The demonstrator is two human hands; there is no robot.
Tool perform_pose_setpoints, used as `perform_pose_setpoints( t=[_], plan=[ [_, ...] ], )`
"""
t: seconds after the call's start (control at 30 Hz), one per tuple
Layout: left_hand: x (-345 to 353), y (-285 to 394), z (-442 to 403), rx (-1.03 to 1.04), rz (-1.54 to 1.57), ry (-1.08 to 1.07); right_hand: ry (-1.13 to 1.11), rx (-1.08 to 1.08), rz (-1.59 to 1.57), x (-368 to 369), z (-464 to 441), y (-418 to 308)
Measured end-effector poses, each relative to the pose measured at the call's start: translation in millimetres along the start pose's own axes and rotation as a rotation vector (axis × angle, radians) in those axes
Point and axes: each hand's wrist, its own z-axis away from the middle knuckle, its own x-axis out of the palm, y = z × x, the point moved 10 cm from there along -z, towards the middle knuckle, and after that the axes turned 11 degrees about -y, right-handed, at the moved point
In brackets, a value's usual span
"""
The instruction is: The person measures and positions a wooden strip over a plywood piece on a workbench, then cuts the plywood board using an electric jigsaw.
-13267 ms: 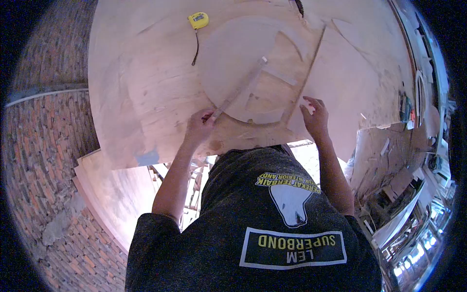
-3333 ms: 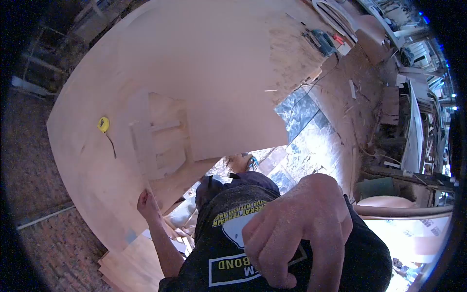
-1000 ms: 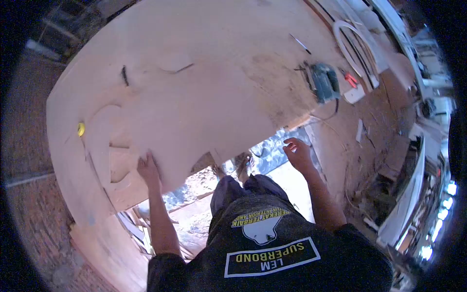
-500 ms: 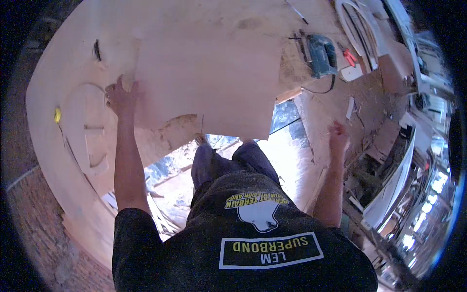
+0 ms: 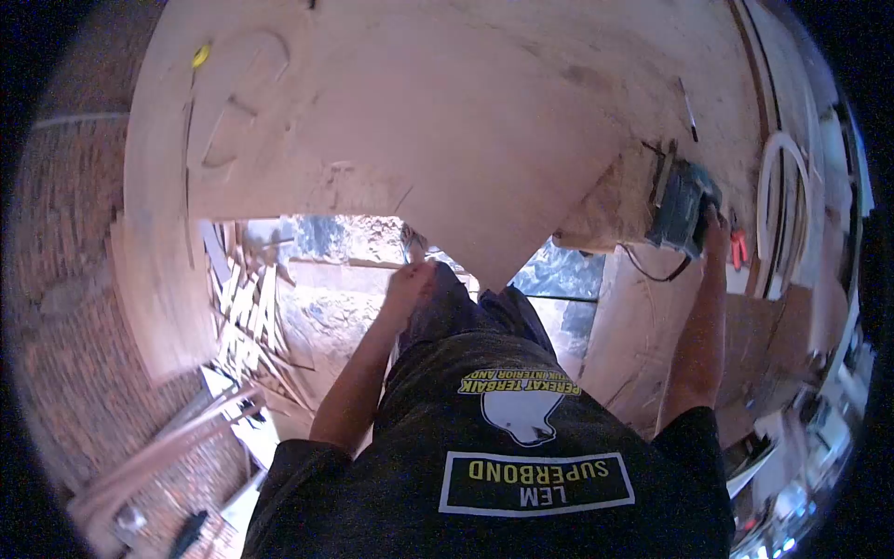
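My right hand is closed around the handle end of a dark green jigsaw, which lies on the worktop with its cord looping down. My left hand is low in front of my thigh, just below the edge of the worktop; it is blurred and its fingers are hard to make out. Between my hands a flat sheet of plywood lies turned, one corner pointing at me and overhanging the edge. Pliers with red handles lie right of the jigsaw.
A yellow tape measure and a curved wooden cutout are at the far left. A pen-like stick lies behind the jigsaw. Curved wooden strips are at the right. Below the edge, wood offcuts litter the floor.
The plywood sheet has rotated so a corner faces me. My left hand has come off it and down towards my thigh. My right hand has moved forward onto the jigsaw. The view has shifted.
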Motion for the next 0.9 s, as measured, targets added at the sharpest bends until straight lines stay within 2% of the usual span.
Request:
perform_pose_setpoints(
  t=[0.03,0.07,0.13,0.23,0.37,0.4,0.5,0.63,0.73,0.83,0.9],
  plan=[
    [24.6,-2.8,6.6,-0.049,0.059,-0.025,-0.103,0.071,-0.279,8.3,-6.4,2.5],
    [40.9,-6.1,4.6,-0.014,0.141,-0.056,-0.105,0.098,-0.392,11.3,-10.2,3.4],
    [66.6,-11.3,-1.5,0.058,0.297,-0.127,-0.026,0.350,-0.643,11.7,13.1,-15.0],
    [81.4,10.2,-9.4,0.218,0.355,-0.117,-0.143,0.290,-0.812,18.2,12.1,-24.9],
    [76.1,11.1,-11.1,0.201,0.344,-0.093,-0.372,0.180,-0.995,20.9,20.2,-36.9],
    [75.2,14.3,-9.4,0.219,0.336,-0.073,-0.184,0.256,-0.930,4.7,27.7,-44.1],
    [68.3,26.6,3.7,0.295,0.280,-0.060,-0.390,0.242,-1.035,4.8,53.2,-88.3],
    [56.1,28.4,13.9,0.322,0.169,-0.066,-0.419,0.203,-1.115,12.9,56.8,-114.4],
    [38.9,52.9,33.4,0.054,-0.465,-0.034,-0.357,0.150,-1.034,13.1,89.8,-159.4],
    [-30.9,91.5,34.5,0.383,-0.523,0.336,-0.230,0.151,-0.897,13.2,126.1,-188.2],
    [-68.9,156.3,62.3,0.528,-0.598,0.508,-0.145,0.159,-0.757,10.8,167.3,-210.4]
  ],
)
